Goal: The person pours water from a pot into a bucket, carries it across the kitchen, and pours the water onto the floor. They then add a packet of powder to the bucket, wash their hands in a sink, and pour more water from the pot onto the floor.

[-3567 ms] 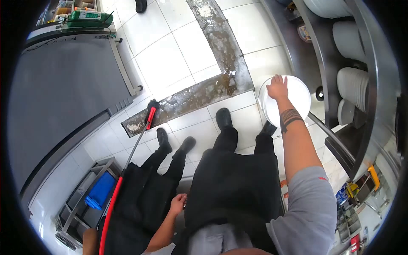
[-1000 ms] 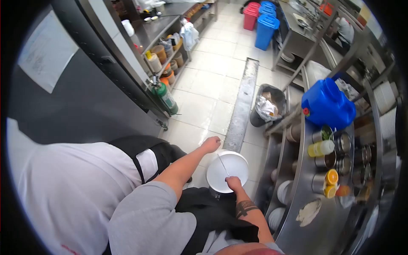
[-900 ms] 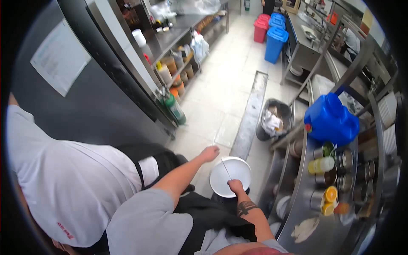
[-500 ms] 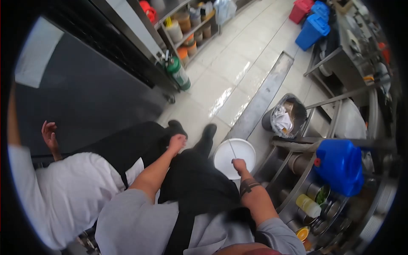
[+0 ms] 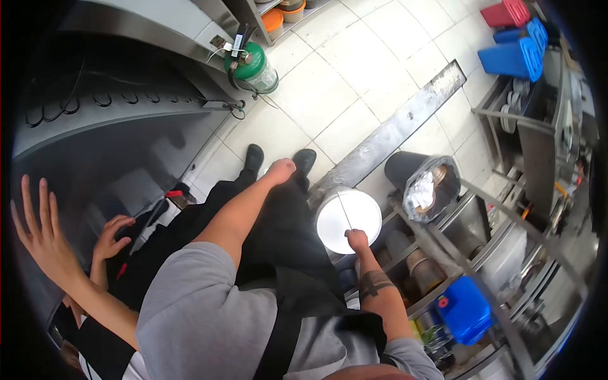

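My right hand [image 5: 358, 239] is closed around the thin handle of a white bucket [image 5: 348, 221]. The bucket hangs at my right side, its round white top facing up. My left hand [image 5: 280, 171] is out in front of my left thigh, fingers curled into a loose fist, with nothing showing in it. Below it are my dark trousers and black shoes [image 5: 254, 157] on the tiled floor.
A co-worker's spread hand [image 5: 44, 231] and second hand [image 5: 113, 237] are close on my left. Ahead stands a green cylinder [image 5: 254, 68]. A floor drain cover [image 5: 399, 130], a lined bin [image 5: 415, 183], metal shelving and a blue jerrycan [image 5: 465, 310] lie to the right.
The view has moved forward, with the green cylinder and bin now nearer. The co-worker has dropped back on my left, a hand now raised and spread. My right hand still holds the bucket.
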Motion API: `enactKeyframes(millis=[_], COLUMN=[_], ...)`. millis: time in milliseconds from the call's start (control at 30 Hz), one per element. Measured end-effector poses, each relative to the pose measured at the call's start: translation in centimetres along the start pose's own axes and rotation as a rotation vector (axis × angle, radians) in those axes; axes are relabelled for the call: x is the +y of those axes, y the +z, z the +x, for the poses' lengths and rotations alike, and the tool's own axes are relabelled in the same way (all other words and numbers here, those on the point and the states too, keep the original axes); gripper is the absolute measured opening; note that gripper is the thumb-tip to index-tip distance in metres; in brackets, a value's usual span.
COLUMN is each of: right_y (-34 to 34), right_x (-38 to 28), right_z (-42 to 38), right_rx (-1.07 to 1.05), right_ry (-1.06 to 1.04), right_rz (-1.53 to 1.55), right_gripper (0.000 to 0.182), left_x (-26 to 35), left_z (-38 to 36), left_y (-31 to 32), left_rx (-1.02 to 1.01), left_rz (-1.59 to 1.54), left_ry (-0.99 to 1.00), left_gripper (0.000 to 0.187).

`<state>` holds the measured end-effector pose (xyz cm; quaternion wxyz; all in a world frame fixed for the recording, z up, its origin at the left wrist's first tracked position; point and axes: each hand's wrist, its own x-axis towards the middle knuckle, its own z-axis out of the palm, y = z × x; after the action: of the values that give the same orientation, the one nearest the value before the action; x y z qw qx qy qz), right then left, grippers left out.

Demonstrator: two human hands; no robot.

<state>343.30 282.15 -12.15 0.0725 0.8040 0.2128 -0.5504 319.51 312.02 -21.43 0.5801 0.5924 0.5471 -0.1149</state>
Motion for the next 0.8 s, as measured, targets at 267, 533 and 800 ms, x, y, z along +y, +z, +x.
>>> enactKeyframes(millis=[267,533,800], right_y=[-9.3,-20.7,-26.2], right_x=[-11.1,-22.0,-27.3], right_z=[-7.2,-15.9,-11.0], right_rx=[0.048,0.004,-0.013], right_ry=[-0.229,-0.301,-0.533], right_rz=[-0.172,-0.183,-0.398], right_gripper=[0.041,0.03,0.031], left_x=[0.3,-0.6,-2.2], left_z=[5.2,12.4,19.2], left_y=[2.1,4.5,9.0], left_rx=[-0.129,0.134,0.254], left_rz=[-0.349,-1.003,-1.487], left_ry=[-0.058,-0.204,-0.098], left_gripper=[0.046,0.073,0.051])
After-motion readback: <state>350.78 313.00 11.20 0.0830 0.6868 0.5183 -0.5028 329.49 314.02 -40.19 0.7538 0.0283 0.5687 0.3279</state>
